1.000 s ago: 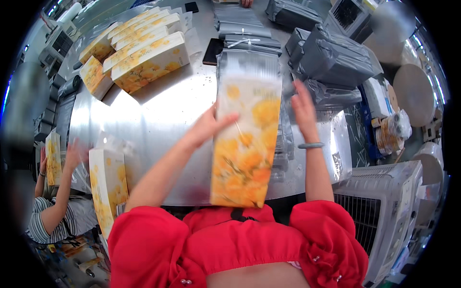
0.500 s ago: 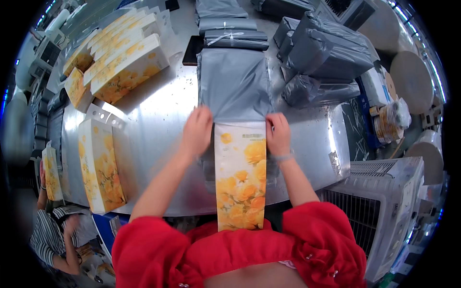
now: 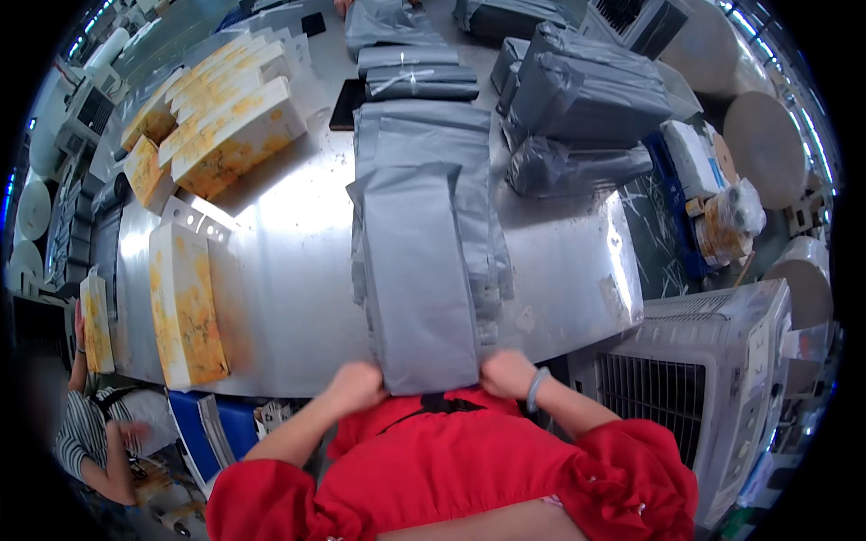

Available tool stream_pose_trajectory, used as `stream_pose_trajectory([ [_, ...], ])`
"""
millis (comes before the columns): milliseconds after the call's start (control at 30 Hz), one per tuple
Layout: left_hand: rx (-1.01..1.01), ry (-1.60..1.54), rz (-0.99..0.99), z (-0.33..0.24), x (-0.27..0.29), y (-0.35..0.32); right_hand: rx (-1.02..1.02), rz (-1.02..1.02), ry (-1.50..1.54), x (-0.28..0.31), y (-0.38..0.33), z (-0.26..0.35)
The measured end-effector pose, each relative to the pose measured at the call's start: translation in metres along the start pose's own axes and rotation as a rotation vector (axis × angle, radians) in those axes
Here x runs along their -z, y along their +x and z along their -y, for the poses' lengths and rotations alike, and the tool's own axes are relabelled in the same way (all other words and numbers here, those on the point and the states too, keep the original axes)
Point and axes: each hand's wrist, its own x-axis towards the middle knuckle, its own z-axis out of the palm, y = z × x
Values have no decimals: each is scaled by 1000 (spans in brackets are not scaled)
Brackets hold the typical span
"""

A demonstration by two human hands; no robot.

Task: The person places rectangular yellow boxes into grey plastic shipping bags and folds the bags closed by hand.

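Observation:
A grey plastic mailing bag [image 3: 419,270] lies long and narrow in front of me, pulled over a box-like bulk, its near end at the table's front edge. My left hand [image 3: 359,386] is closed on its near left corner. At the near right corner my right hand [image 3: 507,371], with a grey band on the wrist, is closed on the bag too; the fingertips of both hands are partly hidden. The flower-printed pack is no longer visible, covered by grey plastic. Under the bag spreads a stack of flat grey bags [image 3: 478,135].
Several yellow-flowered packs [image 3: 239,135] lean together at the far left; another pack [image 3: 188,307] stands nearer. Filled grey parcels [image 3: 586,99] are piled at right. Rolled grey bags [image 3: 419,83] and a dark phone-like slab [image 3: 347,105] lie beyond. A co-worker [image 3: 104,433] is at lower left.
Both hands have moved down toward my body, drawing the grey bag over the flower-printed pack, which has gone from sight. The view has shifted slightly.

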Motion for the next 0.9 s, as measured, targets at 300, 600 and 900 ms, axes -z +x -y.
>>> stream_pose_trajectory([
  [300, 317, -33, -267, -47, 1, 59, -394, -307, 672, 23, 25, -29],
  [600, 24, -437, -329, -93, -69, 126, -223, -93, 1118, 14, 16, -49],
  [900, 552, 212, 175, -42, -36, -99, 457, -279, -117, 93, 18, -61],
])
